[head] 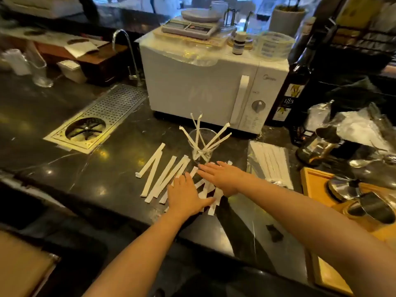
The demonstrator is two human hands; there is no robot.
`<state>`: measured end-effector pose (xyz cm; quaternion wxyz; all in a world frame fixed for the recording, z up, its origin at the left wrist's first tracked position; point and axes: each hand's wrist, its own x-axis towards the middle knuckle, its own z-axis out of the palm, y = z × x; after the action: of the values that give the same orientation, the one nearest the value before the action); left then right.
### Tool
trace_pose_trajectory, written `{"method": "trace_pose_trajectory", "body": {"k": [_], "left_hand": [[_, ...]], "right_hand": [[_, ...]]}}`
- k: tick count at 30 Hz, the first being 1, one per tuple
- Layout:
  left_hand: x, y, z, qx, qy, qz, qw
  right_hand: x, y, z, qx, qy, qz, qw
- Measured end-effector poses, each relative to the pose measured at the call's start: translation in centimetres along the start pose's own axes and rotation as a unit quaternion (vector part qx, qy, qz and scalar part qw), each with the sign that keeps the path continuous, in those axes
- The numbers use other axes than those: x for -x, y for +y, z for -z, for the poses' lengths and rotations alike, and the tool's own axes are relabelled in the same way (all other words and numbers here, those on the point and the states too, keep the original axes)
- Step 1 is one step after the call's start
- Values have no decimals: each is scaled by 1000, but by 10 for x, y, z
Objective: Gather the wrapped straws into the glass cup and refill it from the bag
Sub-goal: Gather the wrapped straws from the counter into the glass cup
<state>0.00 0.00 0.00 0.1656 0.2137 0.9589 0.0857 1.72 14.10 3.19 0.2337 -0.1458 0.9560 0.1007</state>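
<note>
Several paper-wrapped straws [162, 176] lie scattered flat on the dark counter. Behind them stands a clear glass cup [202, 146] with several wrapped straws fanned out in it. My left hand [187, 195] rests flat, fingers spread, on the near right part of the scattered straws. My right hand [221, 177] lies palm down over more straws just in front of the cup, fingers pointing left. Neither hand grips a straw. A clear plastic bag of wrapped straws [270, 161] lies on the counter to the right of the cup.
A white microwave [205, 91] stands right behind the cup. A metal drip tray with a rinser [96, 118] sits to the left. A dark bottle [287, 97], crumpled plastic bags [353, 125] and a wooden tray with metal pitchers [317, 185] crowd the right side.
</note>
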Motion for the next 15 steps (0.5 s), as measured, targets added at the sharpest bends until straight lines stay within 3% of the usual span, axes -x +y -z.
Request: {"method": "trace_pose_trajectory", "body": {"k": [15], "left_hand": [[-5, 14, -14, 10, 48, 13, 999]], "right_hand": [[-26, 5, -3, 47, -3, 62, 997]]}}
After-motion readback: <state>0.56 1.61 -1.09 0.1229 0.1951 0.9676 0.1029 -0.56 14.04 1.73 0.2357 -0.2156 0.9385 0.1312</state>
